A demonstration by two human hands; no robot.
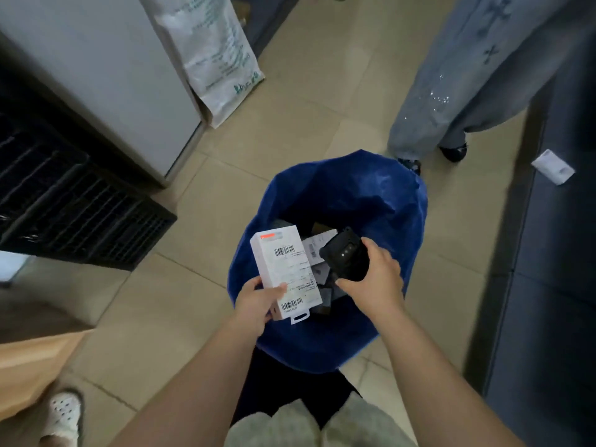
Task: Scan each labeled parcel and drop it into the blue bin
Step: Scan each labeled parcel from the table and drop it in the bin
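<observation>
- At the bottom centre of the frame are the wearer's knees in pale grey shorts [309,427]. A white perforated clog [64,414] rests on the floor at the lower left.
- A light wooden tabletop corner [29,366] juts in from the left edge, just above the clog.
- Two bare forearms reach up from the bottom edge towards the centre.
- The left hand [258,304] holds a white rectangular cardboard parcel [285,269] by its lower end, thumb laid across the label face and fingers curled underneath.
- The parcel tilts label-up over the left side of the bin's mouth, just below the frame's centre. Two barcodes show on its label.
- The right hand [375,279] wraps its fingers around a black handheld scanner [345,256] just right of the parcel. The scanner's head lies close beside the parcel's upper edge.
- Under both hands stands a blue soft-sided fabric bin [371,201], open-topped, with several labelled packages [317,245] lying inside.
- Beige floor tiles [290,124] spread around the bin.
- A black slatted plastic crate [64,195] sits at the left edge.
- A dark grey counter [554,285] runs down the right side, a small white slip [553,171] lying on it.
- Beyond the bin, at the upper right, stands a person in wide light-blue jeans [451,91].
- At the upper left a white woven sack [213,53] leans against a pale grey cabinet [96,59].
</observation>
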